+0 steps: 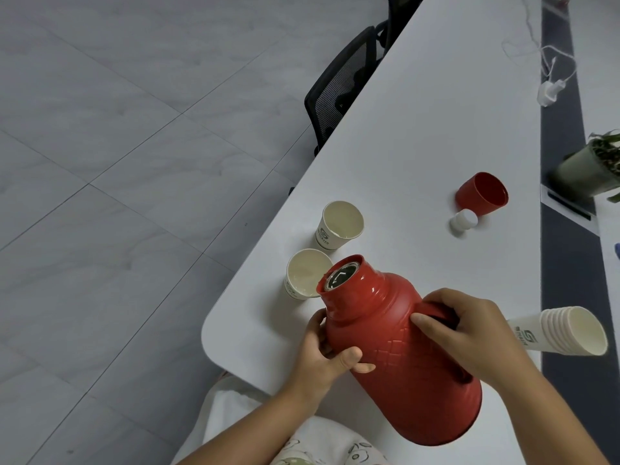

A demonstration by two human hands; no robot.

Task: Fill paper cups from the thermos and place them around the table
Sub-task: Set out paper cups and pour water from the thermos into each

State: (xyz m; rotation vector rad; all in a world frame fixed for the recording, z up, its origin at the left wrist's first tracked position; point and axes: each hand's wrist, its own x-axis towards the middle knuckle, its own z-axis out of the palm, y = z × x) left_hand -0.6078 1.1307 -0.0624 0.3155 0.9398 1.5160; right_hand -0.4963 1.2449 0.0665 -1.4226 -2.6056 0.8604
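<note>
Gripping the tilted thermos, left hand cradles its neck, right hand wraps its handle.

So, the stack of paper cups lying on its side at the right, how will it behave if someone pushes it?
The stack of paper cups lies on its side on the table, so a push would probably roll it, likely in a curve since it tapers. Being thin paper, it is probably light and may dent under firm fingers. Its nested cups could slide apart.

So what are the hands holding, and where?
The red thermos, tilted: the right hand grips its handle, and the left hand grips the body below the neck.
</note>
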